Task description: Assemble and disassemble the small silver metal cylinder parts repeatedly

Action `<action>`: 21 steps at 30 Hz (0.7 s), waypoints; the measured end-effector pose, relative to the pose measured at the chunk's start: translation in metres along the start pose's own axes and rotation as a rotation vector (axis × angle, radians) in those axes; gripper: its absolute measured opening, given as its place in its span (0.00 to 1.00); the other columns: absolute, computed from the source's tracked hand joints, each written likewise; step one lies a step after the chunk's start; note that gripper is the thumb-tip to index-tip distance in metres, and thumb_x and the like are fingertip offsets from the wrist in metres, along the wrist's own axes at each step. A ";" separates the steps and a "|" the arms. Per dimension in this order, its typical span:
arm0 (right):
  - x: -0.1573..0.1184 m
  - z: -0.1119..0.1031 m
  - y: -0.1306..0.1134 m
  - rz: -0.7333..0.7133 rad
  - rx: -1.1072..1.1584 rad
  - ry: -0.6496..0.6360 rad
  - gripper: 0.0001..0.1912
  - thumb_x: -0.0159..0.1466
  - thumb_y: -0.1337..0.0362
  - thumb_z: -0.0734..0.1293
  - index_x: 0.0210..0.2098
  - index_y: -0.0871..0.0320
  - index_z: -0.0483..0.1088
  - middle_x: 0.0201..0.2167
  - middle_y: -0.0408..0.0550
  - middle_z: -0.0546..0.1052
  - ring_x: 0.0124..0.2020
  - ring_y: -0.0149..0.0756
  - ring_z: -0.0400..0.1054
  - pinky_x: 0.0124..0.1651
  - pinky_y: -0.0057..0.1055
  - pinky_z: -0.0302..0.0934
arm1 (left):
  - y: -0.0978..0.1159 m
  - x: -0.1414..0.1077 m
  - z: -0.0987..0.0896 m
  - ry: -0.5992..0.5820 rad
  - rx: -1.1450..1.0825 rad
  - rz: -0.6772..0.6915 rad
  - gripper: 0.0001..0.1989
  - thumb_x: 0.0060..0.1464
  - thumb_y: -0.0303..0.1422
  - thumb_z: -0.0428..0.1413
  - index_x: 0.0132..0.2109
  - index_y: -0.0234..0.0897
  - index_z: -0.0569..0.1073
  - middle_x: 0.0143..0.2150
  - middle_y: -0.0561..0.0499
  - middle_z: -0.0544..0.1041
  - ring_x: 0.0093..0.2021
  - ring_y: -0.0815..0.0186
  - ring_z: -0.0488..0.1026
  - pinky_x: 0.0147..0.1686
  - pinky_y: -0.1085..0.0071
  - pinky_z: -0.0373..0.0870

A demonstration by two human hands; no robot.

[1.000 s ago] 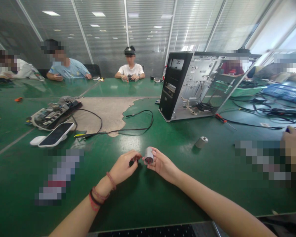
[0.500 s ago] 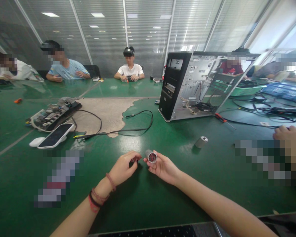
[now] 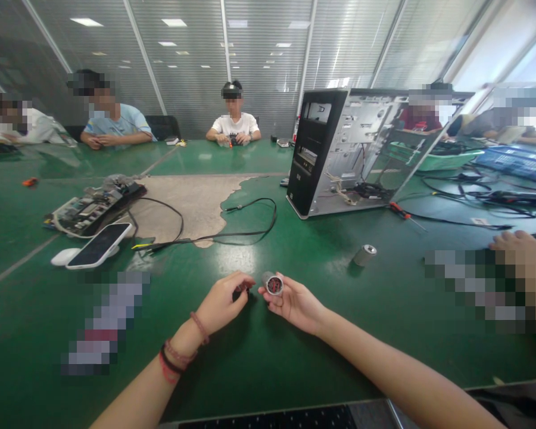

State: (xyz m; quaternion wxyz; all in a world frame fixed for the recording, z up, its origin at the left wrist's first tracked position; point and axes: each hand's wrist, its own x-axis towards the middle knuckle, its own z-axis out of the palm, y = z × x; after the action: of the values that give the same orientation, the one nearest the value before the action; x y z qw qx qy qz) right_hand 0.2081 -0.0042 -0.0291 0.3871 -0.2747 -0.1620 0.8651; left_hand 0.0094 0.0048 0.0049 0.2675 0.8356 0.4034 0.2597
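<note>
A short grey metal cylinder point(image 3: 274, 284) sits in the fingers of my right hand point(image 3: 300, 305). Its open end faces me, and red and dark bits show inside. My left hand point(image 3: 226, 302), with bracelets at the wrist, is just left of the cylinder and apart from it. The left fingers curl toward the thumb around something small and dark that I cannot make out. A second metal cylinder point(image 3: 364, 255), with a hole in its top, rests on the green table point(image 3: 312, 253) beyond my right hand.
An open computer case point(image 3: 317, 155) stands at the back right, by a red-handled screwdriver point(image 3: 400, 210). A white phone point(image 3: 99, 245), a circuit board assembly point(image 3: 96, 205) and a black cable point(image 3: 250, 235) lie left. Another person's hand point(image 3: 520, 253) is at far right. Several people sit around the table.
Both hands and the held cylinder have kept almost the same place. The view has shifted slightly. Across the table, the person in light blue has brought their hands together.
</note>
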 end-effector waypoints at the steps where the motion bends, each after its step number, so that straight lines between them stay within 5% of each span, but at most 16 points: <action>1: 0.000 0.000 0.000 -0.001 0.001 -0.001 0.17 0.66 0.57 0.58 0.40 0.66 0.68 0.35 0.57 0.78 0.32 0.30 0.75 0.37 0.25 0.65 | 0.000 0.000 0.000 -0.003 0.001 0.000 0.13 0.53 0.21 0.47 0.42 0.36 0.71 0.37 0.50 0.73 0.36 0.66 0.70 0.38 0.71 0.67; 13: 0.008 -0.007 0.001 -0.148 -0.181 0.041 0.15 0.61 0.54 0.64 0.39 0.60 0.64 0.29 0.48 0.78 0.29 0.31 0.75 0.33 0.26 0.65 | 0.000 0.000 0.002 -0.008 -0.007 -0.026 0.11 0.54 0.25 0.47 0.43 0.36 0.70 0.37 0.50 0.75 0.34 0.66 0.71 0.37 0.72 0.68; 21: 0.003 0.001 -0.003 -0.468 -0.705 0.029 0.22 0.56 0.56 0.69 0.45 0.55 0.58 0.24 0.38 0.73 0.24 0.31 0.71 0.29 0.29 0.64 | 0.001 0.000 0.001 0.001 -0.020 -0.049 0.10 0.55 0.26 0.48 0.43 0.35 0.71 0.35 0.50 0.75 0.33 0.67 0.71 0.35 0.73 0.68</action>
State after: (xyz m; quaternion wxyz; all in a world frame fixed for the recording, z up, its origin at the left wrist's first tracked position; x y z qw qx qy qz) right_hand 0.2076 -0.0004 -0.0274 0.4579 -0.3582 -0.5006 0.6414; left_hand 0.0103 0.0038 0.0047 0.2819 0.8227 0.4213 0.2574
